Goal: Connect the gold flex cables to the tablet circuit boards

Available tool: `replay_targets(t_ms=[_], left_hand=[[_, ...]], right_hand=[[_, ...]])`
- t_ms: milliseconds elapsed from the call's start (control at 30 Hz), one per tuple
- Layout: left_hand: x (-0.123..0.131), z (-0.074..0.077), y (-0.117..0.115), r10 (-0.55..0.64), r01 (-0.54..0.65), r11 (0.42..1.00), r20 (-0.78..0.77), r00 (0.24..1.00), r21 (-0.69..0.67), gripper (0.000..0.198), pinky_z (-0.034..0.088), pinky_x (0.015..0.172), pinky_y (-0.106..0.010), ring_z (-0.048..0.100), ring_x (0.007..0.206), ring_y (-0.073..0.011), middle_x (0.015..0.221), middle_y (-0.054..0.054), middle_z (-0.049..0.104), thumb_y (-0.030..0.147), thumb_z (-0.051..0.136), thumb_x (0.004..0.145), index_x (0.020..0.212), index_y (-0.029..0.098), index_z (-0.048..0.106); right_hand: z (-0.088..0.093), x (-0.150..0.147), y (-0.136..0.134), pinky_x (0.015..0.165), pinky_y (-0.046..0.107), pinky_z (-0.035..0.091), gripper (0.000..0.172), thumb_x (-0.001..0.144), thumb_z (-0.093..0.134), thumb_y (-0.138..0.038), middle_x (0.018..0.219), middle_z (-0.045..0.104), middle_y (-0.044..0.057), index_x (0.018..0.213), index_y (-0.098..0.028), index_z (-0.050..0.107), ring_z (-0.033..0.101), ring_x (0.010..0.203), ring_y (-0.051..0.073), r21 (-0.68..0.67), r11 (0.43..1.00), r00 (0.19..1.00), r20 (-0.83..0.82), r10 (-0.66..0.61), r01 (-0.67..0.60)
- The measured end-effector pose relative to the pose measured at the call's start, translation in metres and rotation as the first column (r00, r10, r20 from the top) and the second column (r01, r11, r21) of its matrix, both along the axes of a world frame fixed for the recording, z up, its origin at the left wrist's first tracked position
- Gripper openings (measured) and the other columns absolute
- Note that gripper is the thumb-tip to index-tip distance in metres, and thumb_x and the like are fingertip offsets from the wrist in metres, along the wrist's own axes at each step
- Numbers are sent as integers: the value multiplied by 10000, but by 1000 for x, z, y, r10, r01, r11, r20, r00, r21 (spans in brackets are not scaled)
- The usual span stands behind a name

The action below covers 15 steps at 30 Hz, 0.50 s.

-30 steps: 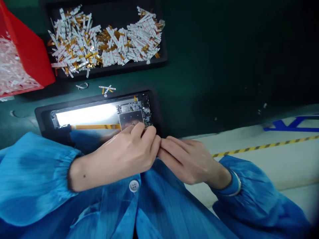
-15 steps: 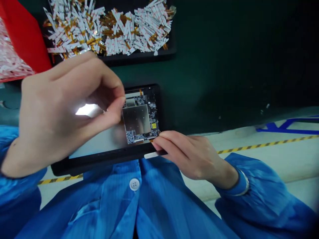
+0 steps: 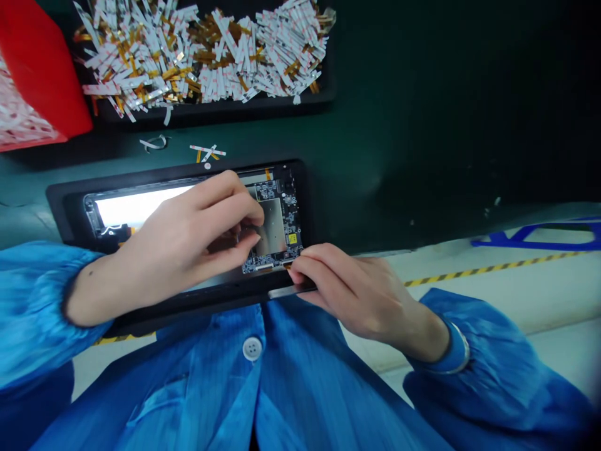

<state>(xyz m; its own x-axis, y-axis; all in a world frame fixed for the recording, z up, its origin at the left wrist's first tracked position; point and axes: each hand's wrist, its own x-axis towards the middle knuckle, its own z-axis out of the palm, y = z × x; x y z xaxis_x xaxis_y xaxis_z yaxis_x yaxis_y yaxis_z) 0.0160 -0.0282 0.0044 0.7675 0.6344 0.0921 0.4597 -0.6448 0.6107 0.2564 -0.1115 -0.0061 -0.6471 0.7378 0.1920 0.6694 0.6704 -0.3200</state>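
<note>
Left hand (image 3: 188,241): you kept fingers narrow above the circuit board (image 3: 277,194), cannot tell if holding | black tablet frame (image 3: 66,207): lay flat on the worktop (image 3: 375,125), so board was open for reach | right hand (image 3: 361,294): you held a thin strip (image 3: 286,292) at the frame edge, maybe to steady it

Glare whitens the glass panel (image 3: 141,207); the green bench (image 3: 422,113) falls dim toward the right.

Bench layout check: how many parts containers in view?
2: a red bin of white scraps at the top left of the view, and a black tray beside it, heaped with flex strips. Others may sit out of frame.
</note>
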Motion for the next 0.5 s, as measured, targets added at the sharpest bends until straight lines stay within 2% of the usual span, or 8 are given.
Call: replay_targets(t_ms=[100,267,367,500], left_hand=[[0,-1,0,-20,20,1000,2,1000,7,151,489,660,-240,607,816,-129,992,-48,611,251,503,990,1051,178,621],[-2,-5,2,-144,144,989,2,990,-34,256,507,724,-266,622,919,-166,1084,-57,624,235,489,987,1194,228,640],[-1,-8,4,-223,223,974,-4,975,36,283,488,720,-284,596,917,-180,1072,-57,615,243,464,1000,1215,255,648],[4,-9,3,-321,321,931,-31,947,175,351,460,728,-286,567,864,-165,1026,-31,640,313,328,1055,1172,256,653]], right_hand=[[5,-3,2,488,220,467,206,982,461,-152,818,642,74,849,-111,613,603,619,111,-10,1000,1000,20,14,-14],[13,-4,6,526,208,526,226,989,441,-128,839,679,88,886,-100,640,652,688,127,6,999,997,70,43,-43],[12,-2,5,556,214,552,216,987,440,-118,875,689,104,935,-84,647,672,735,139,31,998,996,71,46,-48],[4,-1,0,554,228,548,202,983,449,-127,903,683,112,961,-84,645,667,764,153,66,998,1000,23,19,-20]])
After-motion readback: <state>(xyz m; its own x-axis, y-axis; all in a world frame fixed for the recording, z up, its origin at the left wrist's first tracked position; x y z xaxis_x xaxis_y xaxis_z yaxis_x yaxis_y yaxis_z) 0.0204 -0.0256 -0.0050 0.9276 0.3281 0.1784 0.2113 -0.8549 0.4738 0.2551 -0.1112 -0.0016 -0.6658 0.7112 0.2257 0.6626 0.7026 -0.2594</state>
